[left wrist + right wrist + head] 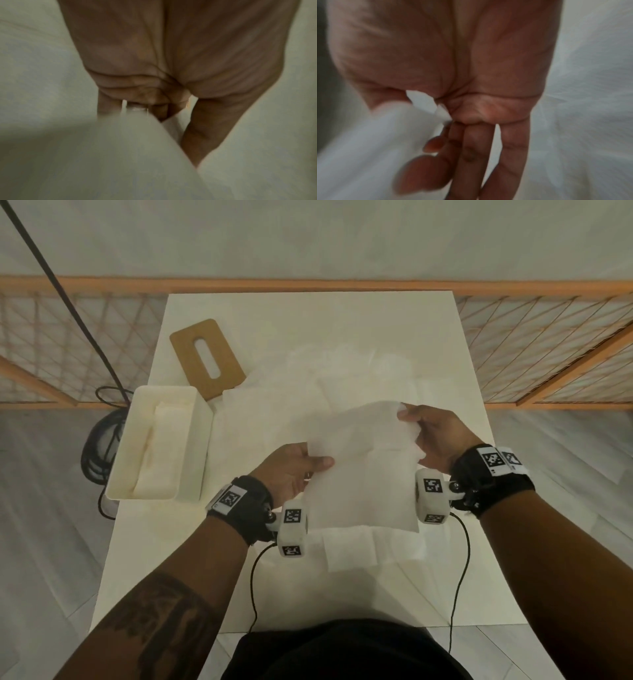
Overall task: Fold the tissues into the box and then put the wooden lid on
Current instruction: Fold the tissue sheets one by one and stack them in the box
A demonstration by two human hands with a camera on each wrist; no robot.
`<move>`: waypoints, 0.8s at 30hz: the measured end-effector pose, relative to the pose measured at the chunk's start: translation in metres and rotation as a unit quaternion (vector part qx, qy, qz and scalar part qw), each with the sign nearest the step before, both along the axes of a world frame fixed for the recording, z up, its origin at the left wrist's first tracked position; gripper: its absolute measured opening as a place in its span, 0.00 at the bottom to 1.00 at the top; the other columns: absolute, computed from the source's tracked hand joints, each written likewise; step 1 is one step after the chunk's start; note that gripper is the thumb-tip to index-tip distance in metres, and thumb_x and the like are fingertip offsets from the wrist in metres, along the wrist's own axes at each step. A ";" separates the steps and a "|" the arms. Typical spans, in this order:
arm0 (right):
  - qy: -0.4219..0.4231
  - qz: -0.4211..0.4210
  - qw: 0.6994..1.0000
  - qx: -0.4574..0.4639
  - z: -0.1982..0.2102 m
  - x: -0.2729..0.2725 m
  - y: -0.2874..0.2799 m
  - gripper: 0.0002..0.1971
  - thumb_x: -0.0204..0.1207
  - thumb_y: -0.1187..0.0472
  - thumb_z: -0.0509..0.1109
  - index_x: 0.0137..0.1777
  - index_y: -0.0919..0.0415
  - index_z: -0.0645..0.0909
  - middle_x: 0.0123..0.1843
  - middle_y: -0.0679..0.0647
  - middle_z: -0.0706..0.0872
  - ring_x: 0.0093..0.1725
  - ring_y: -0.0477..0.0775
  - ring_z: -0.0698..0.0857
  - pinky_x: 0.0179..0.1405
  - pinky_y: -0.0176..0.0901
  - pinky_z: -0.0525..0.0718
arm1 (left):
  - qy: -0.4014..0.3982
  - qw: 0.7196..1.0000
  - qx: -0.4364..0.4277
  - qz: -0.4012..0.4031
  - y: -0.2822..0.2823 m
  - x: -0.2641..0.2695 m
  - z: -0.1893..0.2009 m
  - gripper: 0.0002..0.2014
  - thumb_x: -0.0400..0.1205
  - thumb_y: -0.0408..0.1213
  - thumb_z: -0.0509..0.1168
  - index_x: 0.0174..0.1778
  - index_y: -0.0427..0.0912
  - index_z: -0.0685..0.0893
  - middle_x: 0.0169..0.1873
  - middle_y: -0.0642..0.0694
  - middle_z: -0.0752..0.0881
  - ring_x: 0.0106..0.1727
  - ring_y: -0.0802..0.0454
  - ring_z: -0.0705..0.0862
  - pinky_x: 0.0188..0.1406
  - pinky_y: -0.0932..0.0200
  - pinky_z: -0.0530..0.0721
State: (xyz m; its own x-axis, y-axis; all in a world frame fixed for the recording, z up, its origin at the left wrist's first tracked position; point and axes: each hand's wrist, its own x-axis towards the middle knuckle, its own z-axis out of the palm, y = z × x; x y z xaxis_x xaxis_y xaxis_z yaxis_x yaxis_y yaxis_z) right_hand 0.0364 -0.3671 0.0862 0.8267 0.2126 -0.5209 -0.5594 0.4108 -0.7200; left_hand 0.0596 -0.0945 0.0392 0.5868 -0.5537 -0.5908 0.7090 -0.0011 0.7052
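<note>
A white tissue [363, 474] hangs in the air above the table [376, 594], spread between both hands. My left hand [291, 470] pinches its left edge, thumb on top; in the left wrist view the tissue [137, 155] covers my fingertips. At the upper right corner my right hand [435, 436] pinches it, and the right wrist view shows that tissue [376, 135] held between thumb and fingers [476, 146]. The white open box [161, 446] stands at the table's left edge with folded tissues inside. Beyond it lies the wooden lid [207, 362], flat, with an oval slot.
Several loose white tissues [342, 371] lie scattered over the middle and far part of the table, and another [373, 546] lies under my hands. A wooden lattice rail [548, 344] runs behind the table. A black cable [99, 446] coils on the floor at left.
</note>
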 end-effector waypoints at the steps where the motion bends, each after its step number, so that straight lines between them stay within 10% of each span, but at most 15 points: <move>1: 0.016 0.001 1.000 -0.006 -0.005 -0.005 0.001 0.20 0.89 0.55 0.58 0.70 0.68 0.79 0.56 0.62 0.91 0.55 0.62 0.89 0.47 0.46 0.90 | 0.001 1.000 0.004 0.031 0.003 -0.003 -0.001 0.15 0.79 0.27 0.74 0.62 0.34 0.88 0.59 0.37 0.91 0.61 0.38 0.89 0.60 0.44 0.88; 4: 0.070 0.030 0.997 0.000 -0.019 -0.020 0.009 0.28 0.87 0.45 0.61 0.72 0.69 0.81 0.65 0.67 0.89 0.60 0.64 0.90 0.50 0.50 0.91 | -0.021 0.996 0.027 0.085 0.014 -0.004 -0.009 0.11 0.84 0.25 0.67 0.60 0.36 0.88 0.56 0.39 0.92 0.57 0.43 0.91 0.51 0.52 0.90; 12: 0.046 0.039 0.993 -0.105 -0.050 -0.026 0.023 0.20 0.80 0.71 0.72 0.72 0.72 0.81 0.67 0.67 0.88 0.68 0.67 0.87 0.64 0.53 0.89 | -0.095 0.988 0.099 0.074 0.045 0.003 -0.020 0.13 0.81 0.26 0.72 0.57 0.46 0.92 0.61 0.40 0.91 0.66 0.37 0.87 0.72 0.36 0.81; 17: 0.015 0.038 0.977 -0.209 -0.048 -0.029 0.022 0.14 0.80 0.69 0.73 0.64 0.67 0.88 0.58 0.66 0.92 0.57 0.67 0.92 0.49 0.50 0.92 | -0.141 0.976 0.160 0.039 0.053 0.005 -0.017 0.24 0.67 0.46 0.84 0.57 0.42 0.92 0.57 0.40 0.92 0.63 0.39 0.89 0.67 0.36 0.85; 24: 0.062 0.052 0.985 -0.152 -0.051 -0.044 0.019 0.16 0.84 0.73 0.61 0.64 0.70 0.87 0.60 0.63 0.92 0.58 0.63 0.90 0.53 0.51 0.89 | -0.153 0.974 0.163 -0.016 0.053 -0.001 -0.012 0.16 0.83 0.18 0.65 0.55 0.41 0.93 0.54 0.42 0.93 0.56 0.38 0.90 0.51 0.50 0.91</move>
State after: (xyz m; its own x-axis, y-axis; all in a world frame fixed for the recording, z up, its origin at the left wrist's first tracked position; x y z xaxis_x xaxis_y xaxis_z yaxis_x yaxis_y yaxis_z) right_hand -0.0072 -0.3485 0.0354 0.7345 0.1105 -0.6695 -0.6786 0.1227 -0.7242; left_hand 0.0585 -0.0411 0.0268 0.7492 -0.3859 -0.5382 0.4612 -0.2791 0.8422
